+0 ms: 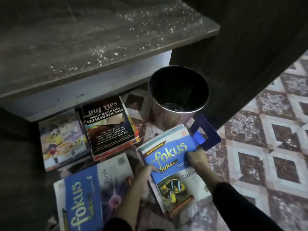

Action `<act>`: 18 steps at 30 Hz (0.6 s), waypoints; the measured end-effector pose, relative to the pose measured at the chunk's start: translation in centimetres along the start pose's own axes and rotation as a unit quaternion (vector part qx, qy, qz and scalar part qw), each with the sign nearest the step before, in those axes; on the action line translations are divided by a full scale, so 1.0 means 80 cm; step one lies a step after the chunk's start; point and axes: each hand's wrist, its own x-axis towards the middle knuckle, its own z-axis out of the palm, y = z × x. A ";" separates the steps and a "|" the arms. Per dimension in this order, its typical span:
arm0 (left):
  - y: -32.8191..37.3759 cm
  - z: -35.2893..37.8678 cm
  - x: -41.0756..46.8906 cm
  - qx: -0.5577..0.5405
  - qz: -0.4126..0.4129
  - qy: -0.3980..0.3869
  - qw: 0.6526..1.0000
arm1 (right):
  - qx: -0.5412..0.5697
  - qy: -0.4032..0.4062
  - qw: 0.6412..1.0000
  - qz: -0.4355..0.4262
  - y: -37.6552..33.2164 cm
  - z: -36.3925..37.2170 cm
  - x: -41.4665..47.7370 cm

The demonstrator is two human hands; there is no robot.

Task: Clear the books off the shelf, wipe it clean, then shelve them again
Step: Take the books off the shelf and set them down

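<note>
Shelf is bare but flecked w/ white specks (wipe prob. not done). Books sit on the tiled floor. Left hand and right hand grip the Fokus Biologi book, fingers clamped on its edges. Reshelving remains.

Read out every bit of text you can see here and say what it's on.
"HOT TIPS": black book
"FORMAT TERKINI KSSM": same cover
"SEJARAH SPM 2023": same cover; the smaller lines below are blurred
"PELANGI BESTSELLER": clownfish book
"fokus Sukses": clownfish book
"Biolo", cut off: clownfish book
"fokus": physics book
"Fizik": physics book
"4": physics book
</note>
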 end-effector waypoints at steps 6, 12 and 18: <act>-0.017 0.011 0.027 -0.017 -0.005 0.026 1.000 | -0.077 -0.059 0.995 0.017 0.007 0.034 0.042; -0.017 0.012 0.074 0.044 0.050 0.182 0.981 | -0.122 -0.074 0.990 -0.005 -0.013 0.059 0.048; -0.008 0.015 0.080 0.132 0.089 0.221 0.962 | -0.145 -0.098 0.984 -0.032 -0.021 0.073 0.056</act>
